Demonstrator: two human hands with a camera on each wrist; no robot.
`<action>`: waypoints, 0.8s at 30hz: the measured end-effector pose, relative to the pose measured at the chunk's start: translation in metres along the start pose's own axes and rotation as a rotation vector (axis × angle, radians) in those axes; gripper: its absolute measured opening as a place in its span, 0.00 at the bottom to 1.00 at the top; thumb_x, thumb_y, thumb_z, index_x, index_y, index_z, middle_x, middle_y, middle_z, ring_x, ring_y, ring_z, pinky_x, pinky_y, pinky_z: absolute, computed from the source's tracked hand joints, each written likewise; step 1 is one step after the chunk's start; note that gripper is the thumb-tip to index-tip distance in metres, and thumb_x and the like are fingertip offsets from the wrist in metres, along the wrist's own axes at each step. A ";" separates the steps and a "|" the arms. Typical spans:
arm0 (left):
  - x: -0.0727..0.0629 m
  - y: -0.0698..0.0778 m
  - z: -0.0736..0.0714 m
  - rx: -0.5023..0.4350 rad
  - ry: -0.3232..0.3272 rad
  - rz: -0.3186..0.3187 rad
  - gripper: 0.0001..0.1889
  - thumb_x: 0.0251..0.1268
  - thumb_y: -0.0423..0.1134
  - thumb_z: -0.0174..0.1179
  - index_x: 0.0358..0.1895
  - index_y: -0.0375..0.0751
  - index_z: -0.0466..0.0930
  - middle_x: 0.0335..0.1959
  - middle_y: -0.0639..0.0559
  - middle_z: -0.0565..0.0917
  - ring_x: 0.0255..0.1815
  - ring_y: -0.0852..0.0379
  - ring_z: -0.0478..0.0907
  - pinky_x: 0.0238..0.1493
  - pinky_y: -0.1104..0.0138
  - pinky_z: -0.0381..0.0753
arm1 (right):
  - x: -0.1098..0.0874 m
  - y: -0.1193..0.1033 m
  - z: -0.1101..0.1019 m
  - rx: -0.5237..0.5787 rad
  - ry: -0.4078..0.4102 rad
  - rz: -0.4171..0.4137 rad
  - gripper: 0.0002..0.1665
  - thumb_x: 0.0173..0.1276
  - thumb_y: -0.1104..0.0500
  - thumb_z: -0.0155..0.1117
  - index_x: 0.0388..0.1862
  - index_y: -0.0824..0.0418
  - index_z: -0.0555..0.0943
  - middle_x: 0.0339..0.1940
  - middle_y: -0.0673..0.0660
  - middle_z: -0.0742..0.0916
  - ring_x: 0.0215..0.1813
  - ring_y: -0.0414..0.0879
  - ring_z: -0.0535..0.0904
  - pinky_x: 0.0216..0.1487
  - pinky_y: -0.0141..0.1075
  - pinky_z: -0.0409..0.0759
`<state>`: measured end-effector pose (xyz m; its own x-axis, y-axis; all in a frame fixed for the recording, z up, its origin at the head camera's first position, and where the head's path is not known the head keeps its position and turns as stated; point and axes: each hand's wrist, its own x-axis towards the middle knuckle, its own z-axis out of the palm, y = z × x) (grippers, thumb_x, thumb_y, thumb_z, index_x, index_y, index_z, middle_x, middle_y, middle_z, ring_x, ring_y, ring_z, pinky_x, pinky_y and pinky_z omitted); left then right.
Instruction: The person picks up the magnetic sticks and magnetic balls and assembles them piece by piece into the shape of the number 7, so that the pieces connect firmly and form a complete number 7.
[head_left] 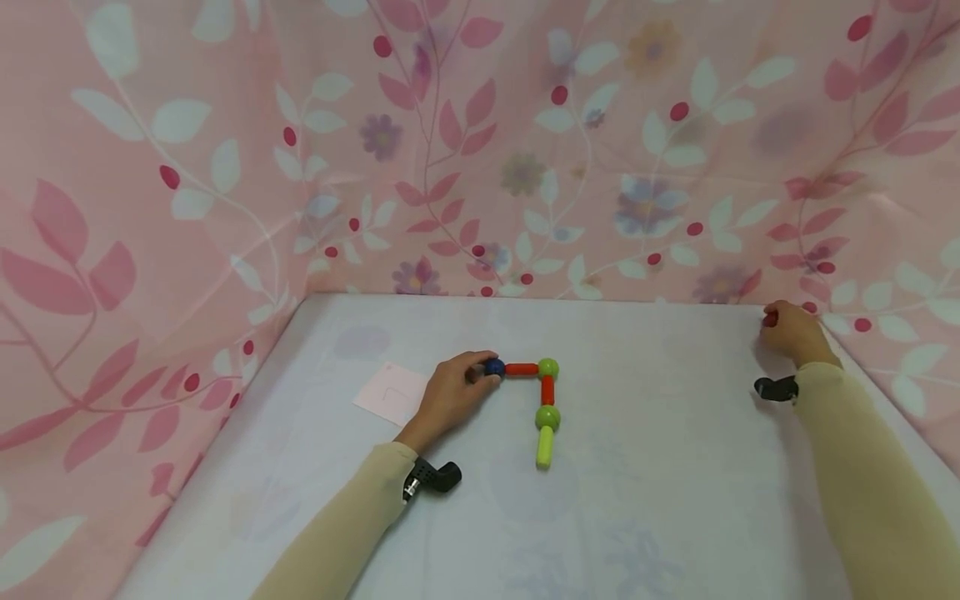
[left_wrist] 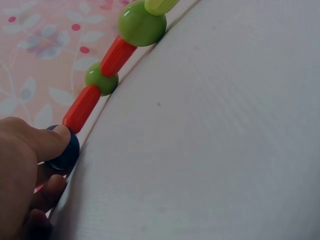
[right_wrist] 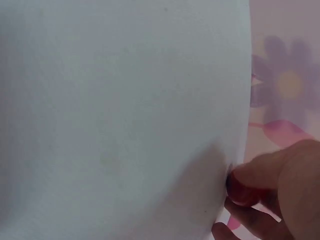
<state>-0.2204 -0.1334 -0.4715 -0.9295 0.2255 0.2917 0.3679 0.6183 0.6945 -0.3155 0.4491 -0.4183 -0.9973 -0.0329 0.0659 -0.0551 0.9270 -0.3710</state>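
Observation:
My left hand (head_left: pixel 452 390) pinches a dark blue ball (head_left: pixel 495 367) between thumb and fingers. That ball forms the left end of a joined chain on the table. From it a red rod (head_left: pixel 522 369) runs right to a small green ball (head_left: pixel 549 367). There the chain bends toward me through a second red rod (head_left: pixel 547 390), a bigger green ball (head_left: pixel 547 417) and a yellow-green rod (head_left: pixel 544 448). At the far right corner my right hand (head_left: pixel 795 335) grips a red ball (right_wrist: pixel 242 192), partly hidden by the thumb and fingers.
A pale pink paper card (head_left: pixel 390 393) with a thin line figure lies beside the left hand, partly covered by it. The white table (head_left: pixel 660 483) ends at a pink floral curtain (head_left: pixel 480 150) at the back and sides.

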 end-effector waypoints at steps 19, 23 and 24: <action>0.001 -0.002 0.002 0.000 0.000 -0.013 0.21 0.70 0.44 0.70 0.65 0.51 0.84 0.49 0.52 0.87 0.41 0.57 0.78 0.41 0.61 0.77 | -0.012 -0.011 0.011 0.015 0.022 0.081 0.25 0.73 0.64 0.56 0.59 0.82 0.65 0.47 0.80 0.76 0.46 0.73 0.71 0.49 0.67 0.74; 0.001 -0.003 0.002 -0.004 0.001 -0.007 0.21 0.70 0.44 0.70 0.65 0.51 0.84 0.48 0.52 0.87 0.41 0.58 0.78 0.41 0.61 0.76 | -0.012 -0.018 0.013 0.069 0.084 0.122 0.26 0.75 0.59 0.59 0.56 0.83 0.66 0.45 0.80 0.76 0.46 0.73 0.71 0.48 0.64 0.75; 0.001 -0.002 0.002 -0.003 0.002 -0.005 0.21 0.70 0.44 0.70 0.65 0.51 0.84 0.48 0.53 0.87 0.41 0.58 0.78 0.41 0.61 0.77 | -0.012 -0.021 0.014 0.090 0.118 0.129 0.26 0.75 0.58 0.60 0.54 0.82 0.68 0.44 0.80 0.77 0.46 0.73 0.72 0.48 0.62 0.75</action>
<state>-0.2224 -0.1330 -0.4743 -0.9313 0.2212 0.2892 0.3633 0.6168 0.6983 -0.3030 0.4247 -0.4246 -0.9840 0.1330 0.1184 0.0634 0.8832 -0.4647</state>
